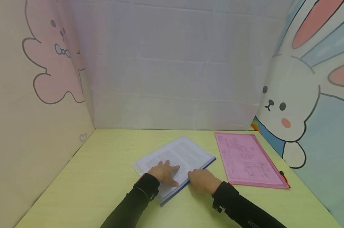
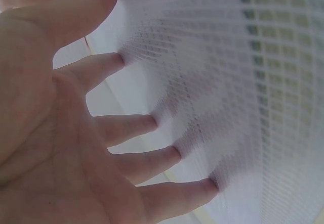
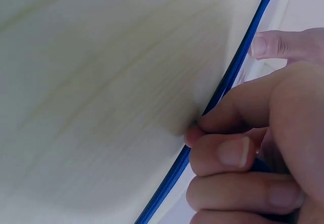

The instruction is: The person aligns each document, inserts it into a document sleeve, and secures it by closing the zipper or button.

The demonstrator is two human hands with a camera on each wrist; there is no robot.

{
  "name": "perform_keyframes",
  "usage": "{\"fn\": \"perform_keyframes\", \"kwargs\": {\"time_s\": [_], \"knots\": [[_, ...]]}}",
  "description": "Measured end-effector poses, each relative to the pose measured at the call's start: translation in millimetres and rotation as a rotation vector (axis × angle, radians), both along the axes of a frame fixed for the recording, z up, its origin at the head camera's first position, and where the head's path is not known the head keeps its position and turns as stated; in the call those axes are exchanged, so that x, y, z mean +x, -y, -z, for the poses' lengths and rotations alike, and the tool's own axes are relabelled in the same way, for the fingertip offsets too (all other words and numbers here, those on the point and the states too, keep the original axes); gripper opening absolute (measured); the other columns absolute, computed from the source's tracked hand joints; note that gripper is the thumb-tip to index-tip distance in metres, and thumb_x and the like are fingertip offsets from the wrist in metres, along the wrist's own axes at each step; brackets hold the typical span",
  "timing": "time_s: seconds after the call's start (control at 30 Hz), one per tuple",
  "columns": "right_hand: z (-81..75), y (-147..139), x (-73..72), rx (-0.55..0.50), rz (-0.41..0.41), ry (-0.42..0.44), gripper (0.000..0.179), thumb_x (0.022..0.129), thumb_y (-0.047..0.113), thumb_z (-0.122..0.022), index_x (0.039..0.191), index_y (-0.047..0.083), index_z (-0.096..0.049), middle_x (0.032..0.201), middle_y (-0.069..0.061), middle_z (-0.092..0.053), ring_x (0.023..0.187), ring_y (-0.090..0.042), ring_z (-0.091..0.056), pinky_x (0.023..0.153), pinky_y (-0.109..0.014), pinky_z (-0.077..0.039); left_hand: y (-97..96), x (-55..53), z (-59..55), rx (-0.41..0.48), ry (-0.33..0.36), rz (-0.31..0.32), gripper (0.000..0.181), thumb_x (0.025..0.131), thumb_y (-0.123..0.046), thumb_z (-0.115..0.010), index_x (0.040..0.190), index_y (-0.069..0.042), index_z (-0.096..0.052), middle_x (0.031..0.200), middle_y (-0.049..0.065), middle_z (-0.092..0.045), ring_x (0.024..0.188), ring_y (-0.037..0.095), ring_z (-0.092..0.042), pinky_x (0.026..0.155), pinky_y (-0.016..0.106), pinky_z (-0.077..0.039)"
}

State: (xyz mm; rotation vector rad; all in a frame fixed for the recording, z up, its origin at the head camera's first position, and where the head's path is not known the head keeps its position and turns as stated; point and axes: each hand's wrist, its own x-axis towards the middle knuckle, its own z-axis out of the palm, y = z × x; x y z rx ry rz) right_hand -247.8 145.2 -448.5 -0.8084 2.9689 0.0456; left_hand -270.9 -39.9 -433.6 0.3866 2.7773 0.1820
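A clear mesh zip pouch (image 1: 186, 148) with printed sheets inside lies slanted on the table in the head view. My left hand (image 1: 164, 173) rests on it with fingers spread, and in the left wrist view the fingertips press into the mesh (image 2: 202, 82). Along the pouch's near edge runs a blue zipper (image 3: 172, 178). At the middle of that edge my right hand (image 1: 202, 180) pinches the zipper between thumb and curled index finger. The other fingers are folded, with a bit of blue showing among them; the zipper pull itself is hidden.
A pink zip pouch (image 1: 246, 158) with printed sheets lies at the right of the pale yellow table (image 1: 103, 167), a red and black tag (image 1: 284, 178) at its edge. Cartoon side walls flank the table, and a white sheet (image 1: 172, 63) hangs behind it.
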Motion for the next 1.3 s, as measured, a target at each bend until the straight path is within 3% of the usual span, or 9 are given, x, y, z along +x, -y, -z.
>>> {"fn": "perform_keyframes", "kwargs": {"time_s": [0.43, 0.97, 1.3], "knots": [[1.1, 0.9, 0.4, 0.011, -0.007, -0.009, 0.010, 0.093, 0.014, -0.068, 0.092, 0.005, -0.062, 0.078, -0.005, -0.058, 0.067, -0.018, -0.049, 0.065, -0.038, -0.051, -0.2, -0.5, 0.8, -0.010, -0.006, 0.002, 0.073, 0.086, -0.052, -0.076, 0.151, -0.033, -0.050, 0.162, 0.016, -0.033, 0.148, 0.046, -0.027, 0.110, 0.064, -0.034], [1.6, 11.2, 14.7, 0.012, -0.127, -0.096, 0.010, 0.089, 0.012, -0.068, 0.086, 0.006, -0.060, 0.074, -0.007, -0.060, 0.063, -0.020, -0.058, 0.058, -0.038, -0.051, -1.2, -1.6, 2.0, -0.009, -0.005, -0.012, 0.072, 0.086, -0.052, -0.077, 0.151, -0.034, -0.050, 0.162, 0.015, -0.033, 0.149, 0.044, -0.026, 0.111, 0.064, -0.032], [0.8, 11.9, 12.6, 0.020, -0.096, -0.036, 0.010, 0.089, 0.013, -0.069, 0.090, 0.007, -0.062, 0.077, -0.007, -0.061, 0.068, -0.020, -0.061, 0.062, -0.039, -0.053, 2.2, 1.9, -2.0, -0.026, -0.028, 0.018, 0.073, 0.086, -0.054, -0.075, 0.152, -0.033, -0.050, 0.161, 0.015, -0.035, 0.148, 0.044, -0.029, 0.112, 0.060, -0.033]]}}
